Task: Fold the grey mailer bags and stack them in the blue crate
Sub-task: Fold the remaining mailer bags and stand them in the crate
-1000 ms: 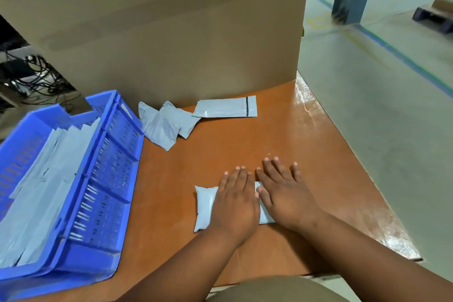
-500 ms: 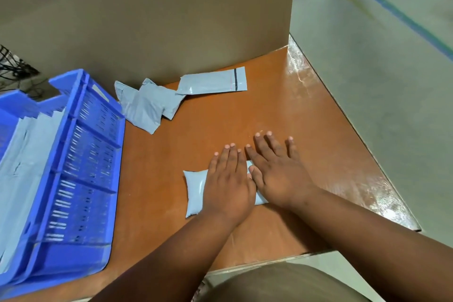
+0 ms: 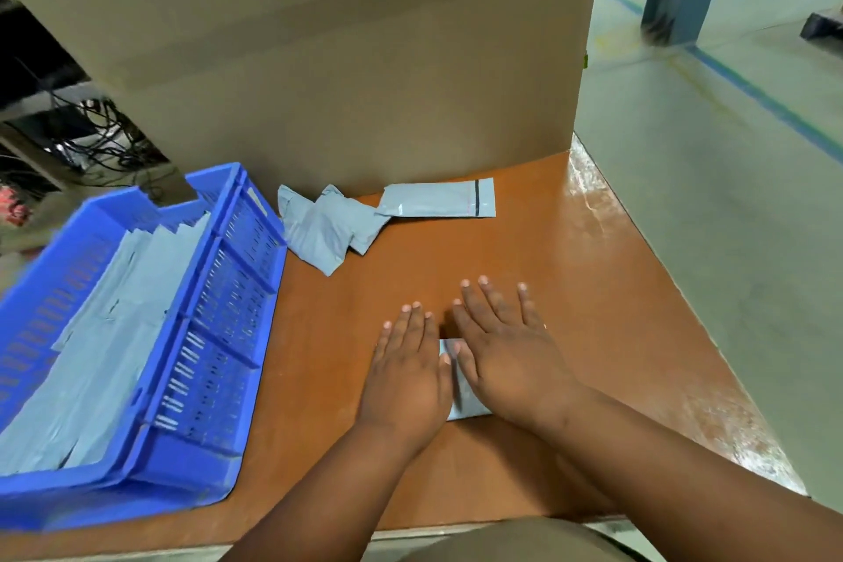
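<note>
A folded grey mailer bag (image 3: 463, 392) lies on the brown table (image 3: 593, 287), almost covered by my hands; only a narrow strip shows between them. My left hand (image 3: 408, 372) lies flat on its left part with straight fingers. Beside it, my right hand (image 3: 506, 347) presses flat on the right part, fingers spread. The blue crate (image 3: 205, 333) stands at the left with grey mailer bags (image 3: 100, 333) stacked inside. Two crumpled mailer bags (image 3: 324, 226) and a flat one (image 3: 442, 199) with a black stripe lie farther back.
A large cardboard box (image 3: 365, 59) stands at the back of the table. The table's right edge drops to a grey floor (image 3: 730, 196) with a blue line. Cables (image 3: 105, 132) show behind the crate at the left.
The visible left end of the folded bag has gone under my left hand; both hands stay flat on it. The camera view tilted down, then back up.
</note>
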Tool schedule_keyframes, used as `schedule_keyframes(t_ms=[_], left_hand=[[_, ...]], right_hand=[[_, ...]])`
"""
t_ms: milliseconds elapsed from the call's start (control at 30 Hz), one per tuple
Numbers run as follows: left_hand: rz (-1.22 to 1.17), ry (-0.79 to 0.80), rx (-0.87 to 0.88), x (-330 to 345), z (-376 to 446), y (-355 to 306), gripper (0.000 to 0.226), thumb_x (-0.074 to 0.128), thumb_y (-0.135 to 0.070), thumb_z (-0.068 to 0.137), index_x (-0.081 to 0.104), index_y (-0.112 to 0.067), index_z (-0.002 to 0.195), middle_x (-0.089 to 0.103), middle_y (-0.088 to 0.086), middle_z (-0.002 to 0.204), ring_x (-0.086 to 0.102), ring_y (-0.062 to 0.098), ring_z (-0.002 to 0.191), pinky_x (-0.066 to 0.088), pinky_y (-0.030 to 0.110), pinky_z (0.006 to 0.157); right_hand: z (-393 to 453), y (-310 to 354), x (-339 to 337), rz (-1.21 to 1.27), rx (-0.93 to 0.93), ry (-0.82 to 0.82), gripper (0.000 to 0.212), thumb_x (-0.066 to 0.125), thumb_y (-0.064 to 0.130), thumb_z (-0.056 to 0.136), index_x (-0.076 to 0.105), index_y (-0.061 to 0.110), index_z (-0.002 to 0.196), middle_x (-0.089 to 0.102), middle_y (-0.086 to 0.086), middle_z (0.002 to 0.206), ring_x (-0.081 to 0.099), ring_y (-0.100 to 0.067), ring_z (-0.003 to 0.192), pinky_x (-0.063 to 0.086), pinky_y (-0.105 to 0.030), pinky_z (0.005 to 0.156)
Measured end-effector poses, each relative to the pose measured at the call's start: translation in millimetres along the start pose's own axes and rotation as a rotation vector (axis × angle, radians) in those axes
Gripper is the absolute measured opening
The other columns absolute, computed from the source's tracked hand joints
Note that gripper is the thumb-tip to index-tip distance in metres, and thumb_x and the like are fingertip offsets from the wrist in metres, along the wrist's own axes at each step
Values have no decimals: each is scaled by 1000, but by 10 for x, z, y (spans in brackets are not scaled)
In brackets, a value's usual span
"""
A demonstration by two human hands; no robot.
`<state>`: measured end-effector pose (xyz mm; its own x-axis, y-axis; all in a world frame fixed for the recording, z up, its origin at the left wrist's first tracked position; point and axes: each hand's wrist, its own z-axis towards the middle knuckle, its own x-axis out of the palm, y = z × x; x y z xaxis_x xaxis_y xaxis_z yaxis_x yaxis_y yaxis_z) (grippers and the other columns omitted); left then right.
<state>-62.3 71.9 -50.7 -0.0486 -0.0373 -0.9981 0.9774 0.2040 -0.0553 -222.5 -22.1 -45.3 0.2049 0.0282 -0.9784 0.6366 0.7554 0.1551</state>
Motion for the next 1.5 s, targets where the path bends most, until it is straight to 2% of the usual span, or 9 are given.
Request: schedule_keyframes(t_ms=[167,400,633,733,800,900,1067,1300,1500], left_hand=[[-43,13,-116,156,-180,107,73,9,-47,105,14,-13,170,7,5,178,-1,18,165,-5,37,131],[-74,25,-134,265,-183,161,68,14,-45,108,18,-15,169,10,4,178,1,17,164,7,43,133],[-52,60,-143,259,-206,150,70,7,-47,107,12,-17,170,4,2,179,-5,16,164,3,43,133],[-30,93,-142,186,-212,150,74,0,-50,105,10,-18,170,0,3,179,-9,17,164,-2,44,133],[5,103,-118,85,-216,143,79,-4,-54,102,11,-18,170,-3,4,179,-13,20,164,-5,50,132],[-5,51,0,-50,-276,42,73,8,-59,105,11,-26,170,-9,0,179,-20,17,162,-2,56,131],[25,30,220,72,-410,-224,73,26,-56,108,2,-28,171,-14,-3,178,-17,20,163,4,58,131],[19,52,241,286,-413,-232,81,41,-49,105,5,-21,171,-5,4,179,-4,26,165,11,61,130],[16,86,236,300,-422,-244,79,36,-51,107,-1,-22,171,-11,3,178,-9,25,164,10,60,130]], right_hand=[[17,184,363,-38,-62,73,63,30,46,108,51,12,156,42,-10,167,31,-31,158,14,-57,127],[35,223,341,-48,-41,75,63,29,48,107,48,17,159,38,-8,169,29,-31,159,17,-61,128],[23,228,333,-51,-31,108,64,26,49,108,46,18,160,38,-8,169,29,-30,159,16,-58,129],[33,204,282,-14,-50,146,66,24,52,108,41,19,162,35,-9,171,25,-30,160,6,-58,129],[5,132,175,26,-78,133,66,25,55,107,38,22,163,29,-7,173,18,-28,163,-2,-58,129],[-198,-45,-38,6,-71,84,65,30,58,107,35,26,164,24,-5,175,12,-27,164,5,-63,129],[-666,-334,-24,-15,-78,136,74,20,68,108,9,31,171,-9,-2,178,-13,-24,164,3,-55,132],[-779,-420,139,-4,-83,180,77,17,73,107,-2,32,170,-7,-2,178,-5,-23,165,6,-54,131],[-800,-420,146,1,-84,192,77,17,73,107,-1,32,170,-4,-2,178,-2,-24,165,6,-58,131]])
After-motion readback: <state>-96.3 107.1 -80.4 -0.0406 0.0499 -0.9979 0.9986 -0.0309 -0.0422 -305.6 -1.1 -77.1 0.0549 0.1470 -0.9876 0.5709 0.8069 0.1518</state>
